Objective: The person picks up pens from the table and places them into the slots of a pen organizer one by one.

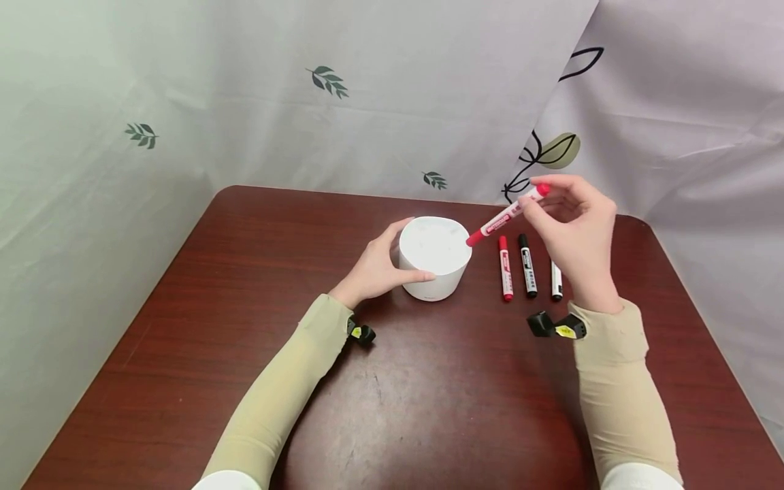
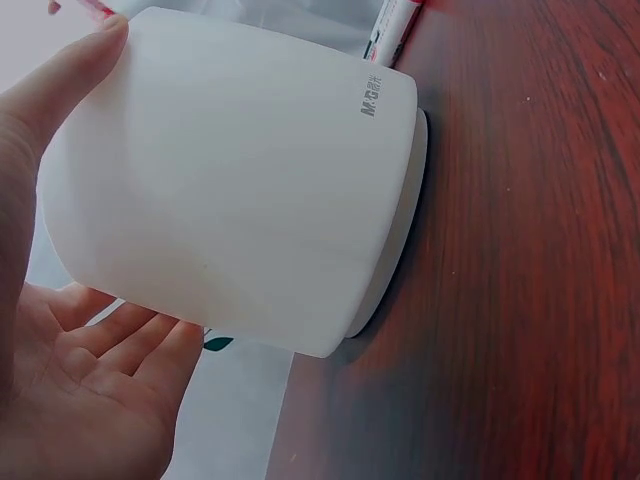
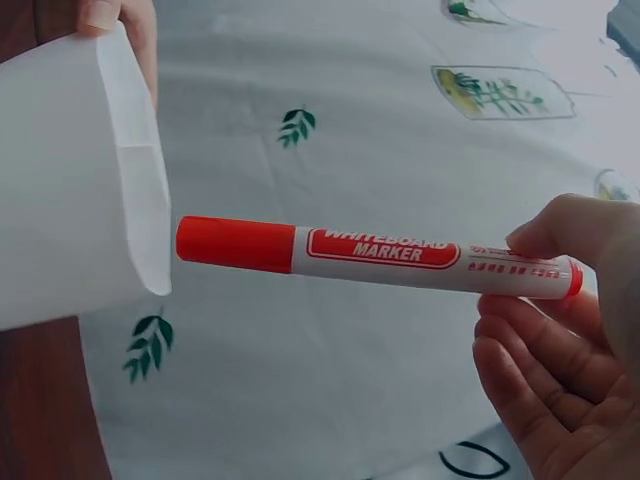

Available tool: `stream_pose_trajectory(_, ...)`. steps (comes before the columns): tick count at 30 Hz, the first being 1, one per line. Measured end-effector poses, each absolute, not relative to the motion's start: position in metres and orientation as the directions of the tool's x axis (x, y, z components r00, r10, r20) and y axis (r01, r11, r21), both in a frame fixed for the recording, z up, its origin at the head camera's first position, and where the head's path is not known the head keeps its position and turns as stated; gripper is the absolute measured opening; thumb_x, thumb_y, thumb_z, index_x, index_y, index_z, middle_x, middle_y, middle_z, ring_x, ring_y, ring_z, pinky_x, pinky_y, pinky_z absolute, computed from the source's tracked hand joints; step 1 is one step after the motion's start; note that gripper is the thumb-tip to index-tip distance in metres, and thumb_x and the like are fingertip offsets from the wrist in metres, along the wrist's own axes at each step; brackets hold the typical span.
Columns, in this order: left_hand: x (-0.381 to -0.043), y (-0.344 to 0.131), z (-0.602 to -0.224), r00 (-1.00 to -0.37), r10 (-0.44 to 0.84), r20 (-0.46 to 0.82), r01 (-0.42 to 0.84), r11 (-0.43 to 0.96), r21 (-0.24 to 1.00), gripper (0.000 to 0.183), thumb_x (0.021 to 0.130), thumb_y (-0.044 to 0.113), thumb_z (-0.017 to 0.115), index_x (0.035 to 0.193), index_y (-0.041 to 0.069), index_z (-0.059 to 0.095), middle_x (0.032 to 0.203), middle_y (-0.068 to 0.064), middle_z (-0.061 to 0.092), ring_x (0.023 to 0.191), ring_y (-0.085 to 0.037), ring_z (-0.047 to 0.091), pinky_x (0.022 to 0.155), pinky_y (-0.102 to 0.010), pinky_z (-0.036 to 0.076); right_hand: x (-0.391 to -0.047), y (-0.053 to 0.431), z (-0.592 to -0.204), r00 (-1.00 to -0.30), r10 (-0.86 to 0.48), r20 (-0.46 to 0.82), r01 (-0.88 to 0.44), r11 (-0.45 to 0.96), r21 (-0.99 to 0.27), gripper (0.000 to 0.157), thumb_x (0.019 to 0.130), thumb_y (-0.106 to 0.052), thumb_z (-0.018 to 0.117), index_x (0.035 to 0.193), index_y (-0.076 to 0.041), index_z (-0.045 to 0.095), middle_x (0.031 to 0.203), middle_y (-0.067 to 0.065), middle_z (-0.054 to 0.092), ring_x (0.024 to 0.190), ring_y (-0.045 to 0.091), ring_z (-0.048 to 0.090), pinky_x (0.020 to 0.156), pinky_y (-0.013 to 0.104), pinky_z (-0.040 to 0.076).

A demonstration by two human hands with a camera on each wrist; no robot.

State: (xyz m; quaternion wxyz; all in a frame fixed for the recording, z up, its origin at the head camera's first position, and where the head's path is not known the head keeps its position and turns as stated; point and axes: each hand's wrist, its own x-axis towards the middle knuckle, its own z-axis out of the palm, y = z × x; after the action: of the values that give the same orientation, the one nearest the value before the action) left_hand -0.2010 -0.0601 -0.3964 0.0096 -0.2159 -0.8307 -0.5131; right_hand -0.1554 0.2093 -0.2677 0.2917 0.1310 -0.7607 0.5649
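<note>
A white pen holder (image 1: 446, 282) stands upright on the table, its open top facing up. My left hand (image 1: 381, 268) grips it from the left, thumb over the front rim and fingers round the far side. In the left wrist view, small grey lettering marks the wall of the pen holder (image 2: 240, 190) near its base. My right hand (image 1: 578, 228) pinches a red whiteboard marker (image 1: 505, 218) near its rear end, between thumb and fingers. The marker slants down to the left, its red cap (image 3: 235, 244) right by the pen holder's rim.
To the right of the pen holder, a red marker (image 1: 505, 269), a black marker (image 1: 528, 265) and another black-and-white marker (image 1: 556, 280) lie side by side on the dark red wooden table (image 1: 245, 292). The last is partly behind my right hand. A leaf-printed cloth (image 1: 380, 136) hangs behind the table.
</note>
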Motion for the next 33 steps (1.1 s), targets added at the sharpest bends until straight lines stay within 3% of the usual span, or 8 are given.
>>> stream_pose_trajectory(10,-0.201,-0.060,-0.396,-0.904,0.347,0.249,0.384,0.401,0.832,0.102,0.057,0.060,0.081,0.142,0.029,0.035,0.130,0.014,0.046,0.116,-0.004,0.044,0.098,-0.034,0.036,-0.164,0.188,-0.286,-0.857,-0.016,0.516,-0.471,0.432,-0.769,0.024,0.079,-0.007,0.074,0.103,-0.003,0.069,0.083,0.010,0.065,0.072,0.020,0.060,0.067,0.023,0.050)
stream_pose_trajectory(17,-0.202,-0.060,-0.396,-0.901,0.351,0.255,0.389,0.395,0.832,0.102,0.056,0.059,0.082,0.142,0.027,0.035,0.131,0.012,0.047,0.116,-0.005,0.045,0.098,-0.033,0.036,-0.193,0.195,-0.338,-0.895,-0.085,0.438,-0.416,0.513,-0.751,0.028,0.080,-0.031,0.075,0.105,-0.022,0.067,0.085,-0.007,0.066,0.075,0.009,0.060,0.068,0.023,0.050)
stream_pose_trajectory(26,-0.201,-0.059,-0.396,-0.899,0.358,0.250,0.386,0.384,0.838,0.101,0.058,0.057,0.082,0.142,0.027,0.034,0.131,0.012,0.046,0.117,-0.006,0.044,0.099,-0.034,0.036,-0.203,0.190,-0.350,-0.905,-0.126,0.406,-0.399,0.582,-0.709,0.025,0.082,-0.027,0.074,0.105,-0.018,0.068,0.084,-0.006,0.064,0.073,0.007,0.059,0.066,0.023,0.050)
stream_pose_trajectory(33,-0.202,-0.059,-0.397,-0.901,0.352,0.252,0.384,0.378,0.842,0.100,0.058,0.057,0.082,0.142,0.028,0.034,0.130,0.012,0.046,0.117,-0.005,0.044,0.099,-0.034,0.037,-0.210,0.187,-0.354,-0.917,-0.130,0.376,-0.375,0.597,-0.709,0.030,0.082,-0.034,0.072,0.106,-0.017,0.068,0.086,-0.005,0.064,0.074,0.008,0.059,0.068,0.025,0.050)
